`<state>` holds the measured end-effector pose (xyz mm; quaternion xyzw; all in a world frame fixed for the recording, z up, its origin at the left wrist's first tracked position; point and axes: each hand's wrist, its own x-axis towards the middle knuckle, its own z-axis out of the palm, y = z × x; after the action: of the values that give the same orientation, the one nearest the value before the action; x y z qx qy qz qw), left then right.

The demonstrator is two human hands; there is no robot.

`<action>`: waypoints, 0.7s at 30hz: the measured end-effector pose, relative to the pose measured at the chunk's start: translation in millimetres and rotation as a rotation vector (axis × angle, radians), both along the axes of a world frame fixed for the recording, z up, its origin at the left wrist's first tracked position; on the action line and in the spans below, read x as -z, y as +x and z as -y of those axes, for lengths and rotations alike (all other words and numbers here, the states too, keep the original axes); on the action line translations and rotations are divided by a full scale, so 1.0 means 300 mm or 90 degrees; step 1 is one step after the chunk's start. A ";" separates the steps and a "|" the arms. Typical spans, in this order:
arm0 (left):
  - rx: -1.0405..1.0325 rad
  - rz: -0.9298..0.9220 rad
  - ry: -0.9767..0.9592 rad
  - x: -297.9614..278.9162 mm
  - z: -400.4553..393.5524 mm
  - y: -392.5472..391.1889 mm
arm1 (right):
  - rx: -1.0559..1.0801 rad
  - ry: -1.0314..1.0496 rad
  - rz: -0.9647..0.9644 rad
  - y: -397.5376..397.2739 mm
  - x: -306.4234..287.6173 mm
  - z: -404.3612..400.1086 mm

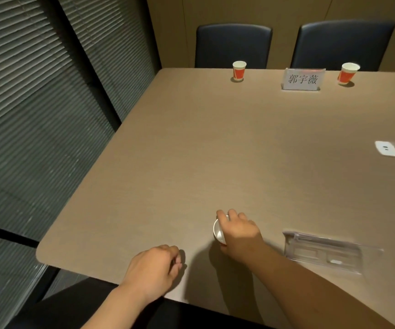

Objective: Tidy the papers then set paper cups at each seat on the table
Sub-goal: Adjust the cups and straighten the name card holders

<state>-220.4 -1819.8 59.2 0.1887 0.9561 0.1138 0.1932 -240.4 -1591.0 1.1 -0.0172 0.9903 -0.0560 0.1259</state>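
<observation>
My right hand (238, 233) grips a white paper cup (218, 231) near the front edge of the brown table (191, 150), fingers wrapped over its rim; most of the cup is hidden by the hand. My left hand (155, 269) hovers at the table's front edge with fingers curled and nothing in it. Two red-and-white paper cups stand at the far edge: one (239, 70) before the left chair, another (348, 73) before the right chair. No papers are in view.
A name card (302, 79) stands between the far cups. A clear acrylic card holder (322, 250) lies flat right of my right hand. A white socket panel (386, 148) sits at the right edge. Two dark chairs (233, 43) back the far side; window blinds (37, 103) run along the left.
</observation>
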 end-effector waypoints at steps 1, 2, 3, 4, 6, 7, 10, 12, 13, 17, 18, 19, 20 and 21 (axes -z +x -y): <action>-0.006 -0.001 0.002 -0.002 0.007 -0.003 | -0.012 0.006 -0.001 0.001 -0.012 -0.005; -0.012 -0.005 0.003 -0.003 0.017 -0.006 | -0.020 0.019 -0.012 0.004 -0.037 -0.003; -0.018 -0.009 0.001 -0.006 0.030 -0.008 | -0.028 0.015 -0.051 0.010 -0.069 0.010; -0.025 -0.010 -0.001 -0.013 0.041 -0.007 | -0.035 -0.010 -0.113 0.022 -0.099 0.031; -0.040 -0.005 -0.009 -0.025 0.074 -0.003 | -0.082 -0.086 -0.262 0.064 -0.148 0.108; -0.043 -0.009 -0.029 -0.028 0.092 -0.005 | -0.114 -0.132 -0.298 0.088 -0.168 0.150; -0.052 -0.010 -0.069 -0.038 0.166 -0.027 | -0.221 -0.166 -0.227 0.138 -0.205 0.281; -0.062 -0.012 -0.059 -0.050 0.240 -0.048 | -0.270 -0.149 -0.172 0.143 -0.211 0.362; -0.066 -0.020 -0.054 -0.053 0.283 -0.058 | -0.282 -0.139 -0.143 0.138 -0.222 0.406; -0.091 -0.040 -0.001 -0.087 0.501 -0.093 | -0.299 -0.102 -0.039 0.077 -0.269 0.619; -0.099 -0.046 0.018 -0.097 0.577 -0.100 | -0.284 -0.085 -0.003 0.053 -0.282 0.687; -0.105 -0.056 0.035 -0.101 0.654 -0.110 | -0.258 -0.083 0.015 0.029 -0.287 0.748; -0.116 -0.062 0.049 -0.101 0.719 -0.119 | -0.248 -0.073 0.020 0.009 -0.301 0.796; -0.123 -0.062 0.055 -0.111 0.838 -0.125 | -0.236 -0.067 0.019 -0.007 -0.310 0.899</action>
<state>-257.8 -2071.1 92.5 0.1092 0.9722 0.1640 0.1265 -242.6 -1860.7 94.2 -0.2052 0.9639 -0.0834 0.1479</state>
